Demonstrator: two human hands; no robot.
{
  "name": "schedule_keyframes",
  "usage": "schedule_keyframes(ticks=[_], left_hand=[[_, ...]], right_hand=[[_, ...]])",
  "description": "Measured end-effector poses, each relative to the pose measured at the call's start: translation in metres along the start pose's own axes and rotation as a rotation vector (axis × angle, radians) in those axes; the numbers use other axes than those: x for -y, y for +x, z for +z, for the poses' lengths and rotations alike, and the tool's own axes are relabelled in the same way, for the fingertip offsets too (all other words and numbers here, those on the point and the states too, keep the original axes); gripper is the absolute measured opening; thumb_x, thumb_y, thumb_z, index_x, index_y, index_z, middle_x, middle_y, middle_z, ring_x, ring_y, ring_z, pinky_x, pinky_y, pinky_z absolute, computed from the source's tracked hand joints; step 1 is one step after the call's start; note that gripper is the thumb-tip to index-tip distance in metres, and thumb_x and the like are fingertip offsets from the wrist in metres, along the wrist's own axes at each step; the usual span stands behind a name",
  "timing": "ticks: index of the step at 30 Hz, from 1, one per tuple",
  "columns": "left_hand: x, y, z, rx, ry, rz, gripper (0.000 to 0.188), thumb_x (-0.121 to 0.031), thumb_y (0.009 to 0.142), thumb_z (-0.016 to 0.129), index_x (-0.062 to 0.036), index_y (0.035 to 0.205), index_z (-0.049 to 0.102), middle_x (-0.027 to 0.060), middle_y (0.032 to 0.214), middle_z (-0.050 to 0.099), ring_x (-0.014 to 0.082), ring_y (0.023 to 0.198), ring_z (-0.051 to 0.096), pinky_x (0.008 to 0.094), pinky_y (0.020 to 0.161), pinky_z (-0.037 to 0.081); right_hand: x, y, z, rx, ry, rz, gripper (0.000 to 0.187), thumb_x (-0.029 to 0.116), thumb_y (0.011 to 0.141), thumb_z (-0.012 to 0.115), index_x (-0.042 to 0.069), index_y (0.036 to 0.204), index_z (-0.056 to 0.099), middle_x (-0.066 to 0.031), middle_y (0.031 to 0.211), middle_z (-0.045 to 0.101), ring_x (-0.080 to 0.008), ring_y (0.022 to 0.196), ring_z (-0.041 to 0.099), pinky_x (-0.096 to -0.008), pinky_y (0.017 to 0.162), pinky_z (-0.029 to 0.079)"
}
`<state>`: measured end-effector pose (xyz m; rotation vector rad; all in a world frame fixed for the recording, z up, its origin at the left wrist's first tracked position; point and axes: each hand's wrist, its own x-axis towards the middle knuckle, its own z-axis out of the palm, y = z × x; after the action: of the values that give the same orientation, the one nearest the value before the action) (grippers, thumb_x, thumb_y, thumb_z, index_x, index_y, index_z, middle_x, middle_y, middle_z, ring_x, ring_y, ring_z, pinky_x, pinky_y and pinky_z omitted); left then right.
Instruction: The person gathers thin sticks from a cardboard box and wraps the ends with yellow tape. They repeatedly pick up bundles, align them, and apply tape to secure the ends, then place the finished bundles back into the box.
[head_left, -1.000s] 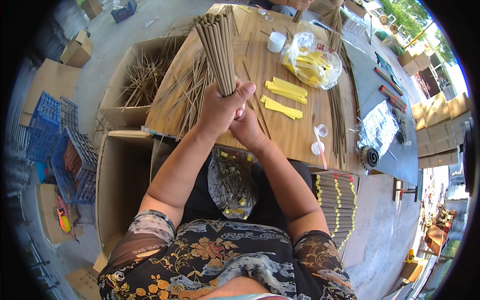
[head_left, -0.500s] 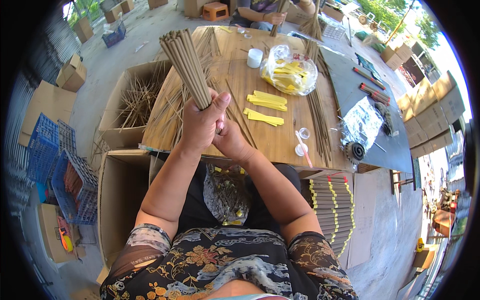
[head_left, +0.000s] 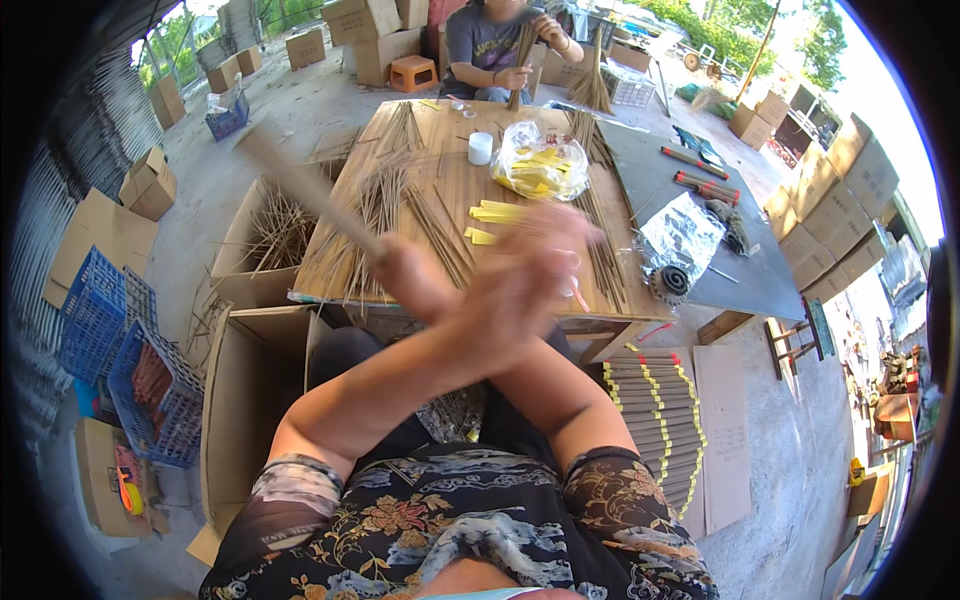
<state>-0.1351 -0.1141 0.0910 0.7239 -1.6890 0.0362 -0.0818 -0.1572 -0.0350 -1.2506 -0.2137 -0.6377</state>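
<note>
My forearms cross over the near edge of the wooden table [head_left: 450,150]. My right hand [head_left: 415,283] has reached over to the left and is closed round the lower end of a bundle of thin brown sticks [head_left: 310,192], which slants up to the left and is blurred. My left hand [head_left: 530,275] is off the bundle, to the right, in front of the yellow paper strips [head_left: 497,212]; motion smears its fingers. Loose brown sticks [head_left: 375,205] lie on the table's left half, and more [head_left: 440,238] lie just beyond my right hand.
A plastic bag of yellow strips [head_left: 540,165] and a white cup [head_left: 480,148] stand farther back. Banded stick bundles [head_left: 655,420] lie low at right. Cardboard boxes [head_left: 255,380] stand at left. Across the table a person [head_left: 500,50] holds a bunch of sticks.
My left hand has let go of the stick bundle and swung right. The right hand has carried the bundle left, crossing my forearms. The view has tilted up, showing more of the other person.
</note>
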Motion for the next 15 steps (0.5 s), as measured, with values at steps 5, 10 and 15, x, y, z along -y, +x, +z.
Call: schedule_keyframes(ticks=[5, 10, 15], left_hand=[[-0.081, 0.017, 0.084, 1.578, -0.438, -0.498, 0.049, -0.04, 0.093, 0.026, -0.004, 0.104, 0.058, 0.0202, 0.101, 0.057, 0.035, 0.099, 0.05, 0.0371, 0.088, 0.038], [-0.081, -0.018, 0.067, 1.321, -0.432, -0.47, 0.051, -0.038, 0.093, 0.025, -0.0001, 0.1, 0.058, 0.02, 0.098, 0.059, 0.0357, 0.096, 0.052, 0.0399, 0.087, 0.038], [-0.085, -0.035, 0.055, 1.179, -0.277, -0.404, 0.05, -0.037, 0.093, 0.024, -0.0026, 0.098, 0.059, 0.0187, 0.098, 0.059, 0.0372, 0.097, 0.051, 0.0399, 0.087, 0.039]], right_hand=[[-0.034, 0.015, 0.08, 0.43, -1.246, -0.23, 0.013, 0.016, 0.075, 0.053, 0.004, 0.072, 0.048, -0.0137, 0.067, 0.059, -0.0333, 0.061, 0.059, -0.0418, 0.054, 0.048], [0.0, -0.001, 0.103, 0.25, -1.119, -0.255, 0.018, 0.015, 0.071, 0.059, 0.002, 0.074, 0.047, -0.0161, 0.07, 0.058, -0.0331, 0.068, 0.059, -0.0412, 0.061, 0.048], [-0.02, -0.025, 0.11, 0.306, -1.161, -0.196, 0.018, 0.016, 0.072, 0.059, 0.003, 0.074, 0.047, -0.0156, 0.069, 0.058, -0.0326, 0.067, 0.059, -0.0416, 0.06, 0.048]])
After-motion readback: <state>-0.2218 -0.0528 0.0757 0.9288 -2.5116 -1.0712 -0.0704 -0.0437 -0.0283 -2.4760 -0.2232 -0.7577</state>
